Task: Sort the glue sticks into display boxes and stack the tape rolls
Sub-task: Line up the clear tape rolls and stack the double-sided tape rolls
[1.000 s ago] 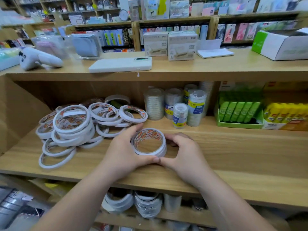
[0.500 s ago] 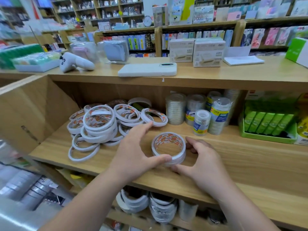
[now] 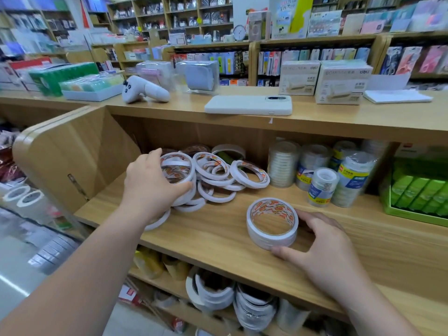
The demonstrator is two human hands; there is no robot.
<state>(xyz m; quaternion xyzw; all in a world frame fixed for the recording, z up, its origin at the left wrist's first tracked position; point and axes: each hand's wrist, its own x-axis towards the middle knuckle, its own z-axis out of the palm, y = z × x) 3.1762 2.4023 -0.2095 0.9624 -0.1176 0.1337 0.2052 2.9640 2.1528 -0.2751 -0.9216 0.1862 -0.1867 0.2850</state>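
Observation:
A short stack of white double-sided tape rolls point(image 3: 272, 224) stands on the wooden shelf point(image 3: 218, 238). My right hand point(image 3: 322, 248) cups its right side, thumb at the front and fingers behind. To the left lies a loose pile of tape rolls point(image 3: 218, 175). My left hand point(image 3: 151, 183) reaches into that pile and grips a few stacked rolls point(image 3: 178, 170) at its left end, thumb in front, fingers over the top. A green display box of glue sticks point(image 3: 419, 192) sits at the far right of the shelf.
Wrapped clear tape rolls point(image 3: 322, 175) stand behind the stack. The upper counter point(image 3: 315, 122) overhangs the shelf and holds a white phone point(image 3: 248, 105), a white controller point(image 3: 143, 89) and boxes point(image 3: 341, 81). A wooden side panel point(image 3: 72, 151) closes the left. More tape point(image 3: 230, 297) sits on the shelf below.
My left hand left the small stack and moved left onto the loose pile, taking hold of rolls there. My right hand stayed at the stack. The camera turned left.

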